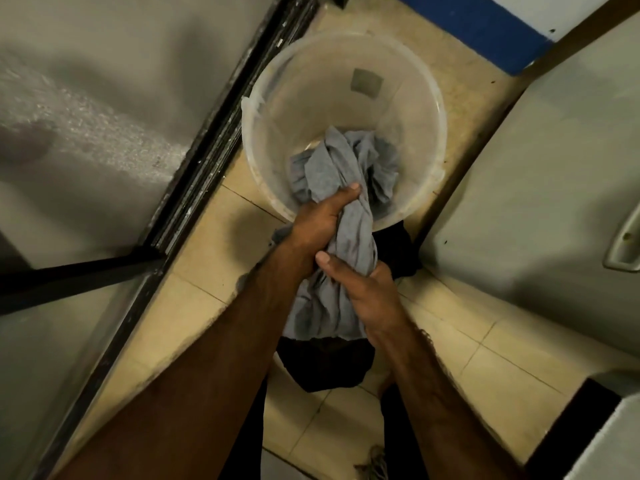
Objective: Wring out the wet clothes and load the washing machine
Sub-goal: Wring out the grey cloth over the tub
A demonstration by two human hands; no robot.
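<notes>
Beige tiled floor (pixel 207 244) underfoot, hemmed by a black-framed frosted glass panel (pixel 86 133) on the left and a pale grey panel with a curved handle (pixel 623 244) on the right, with a blue strip of wall (pixel 485 26) at the top. On the tiles, a round translucent plastic bucket (pixel 311 81), seen from above. Bunched inside it and trailing out over its near rim, a grey cloth garment (pixel 356 233), twisted into a rope between two hands. Left hand (pixel 322 220) clamped round the twist at the bucket's near rim, thumb pressed along the cloth, fingers curled under. Right hand (pixel 363 296) just below, thumb beside the left wrist, fingers wrapped tight round the same garment. Loose lower end hanging beside the right hand, over dark fabric (pixel 325 362).
</notes>
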